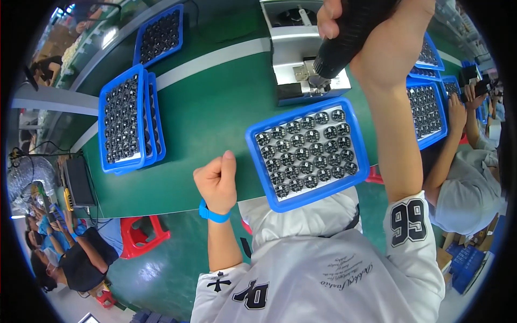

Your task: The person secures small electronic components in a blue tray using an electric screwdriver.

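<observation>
My right hand (pixel 389 56) grips a black electric screwdriver (pixel 350 37), tilted with its tip down at the metal screw feeder (pixel 309 62). The tip meets the front part of that machine; whether it touches a screw is too small to tell. Nearer me, a blue tray (pixel 284 203) carries rows of small round black circuit boards (pixel 308 152) on a white sheet. To the left of this tray, at the table's near edge, my left hand (pixel 218 180) is closed in a fist with the thumb up. Its curled fingers hide whatever may be inside.
Stacked blue trays (pixel 141 161) of similar boards stand on the green table (pixel 207 116) at left, another tray (pixel 180 11) behind them. More filled trays (pixel 442 129) lie at right, beside a co-worker (pixel 466 177). A red stool (pixel 141 237) stands on the floor at left.
</observation>
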{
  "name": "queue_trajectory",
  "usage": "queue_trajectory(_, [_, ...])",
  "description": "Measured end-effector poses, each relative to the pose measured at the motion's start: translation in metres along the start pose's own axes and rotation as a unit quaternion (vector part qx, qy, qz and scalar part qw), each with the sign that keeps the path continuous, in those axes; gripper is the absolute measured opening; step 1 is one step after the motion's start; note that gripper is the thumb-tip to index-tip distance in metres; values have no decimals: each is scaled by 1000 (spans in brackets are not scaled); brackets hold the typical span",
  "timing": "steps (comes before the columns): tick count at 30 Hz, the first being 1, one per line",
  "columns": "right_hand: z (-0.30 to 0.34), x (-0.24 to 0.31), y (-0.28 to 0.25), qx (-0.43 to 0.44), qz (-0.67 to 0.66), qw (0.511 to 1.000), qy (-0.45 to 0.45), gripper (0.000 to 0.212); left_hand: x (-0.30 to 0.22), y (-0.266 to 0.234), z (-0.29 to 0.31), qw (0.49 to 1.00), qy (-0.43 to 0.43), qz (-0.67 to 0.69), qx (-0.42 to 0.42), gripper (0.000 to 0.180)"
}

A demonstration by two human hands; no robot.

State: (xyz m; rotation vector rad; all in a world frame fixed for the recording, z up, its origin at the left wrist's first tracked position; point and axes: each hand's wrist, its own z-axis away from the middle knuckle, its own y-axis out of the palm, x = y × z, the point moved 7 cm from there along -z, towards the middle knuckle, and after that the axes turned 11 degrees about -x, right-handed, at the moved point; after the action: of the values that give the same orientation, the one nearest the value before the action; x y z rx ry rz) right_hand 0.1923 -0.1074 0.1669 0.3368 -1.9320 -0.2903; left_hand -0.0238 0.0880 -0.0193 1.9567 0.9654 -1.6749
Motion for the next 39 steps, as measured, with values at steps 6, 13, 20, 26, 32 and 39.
queue_trajectory(6, [6, -16, 23, 79, -205, 970, 106, 90, -10, 10, 4, 996, 45, -69, 46, 50])
queue_trajectory(13, [22, 4, -1, -57, 107, 991, -50, 95, -11, 10, 4, 993, 60, -92, 34, 48])
queue_trajectory(20, [28, -7, -16, -35, 132, 989, -52, 104, -11, 12, 5, 993, 61, -97, 36, 47])
queue_trajectory(26, [20, -5, -22, 5, -34, 999, -33, 87, -5, 12, 6, 992, 60, -103, 28, 47])
queue_trajectory(32, [-9, 37, -19, -5, -211, 977, -25, 74, -8, 14, 6, 992, 63, -105, 33, 46])
queue_trajectory(39, [-57, 54, -43, -154, -127, 972, -123, 24, -10, 15, 5, 987, 77, -130, 58, 47])
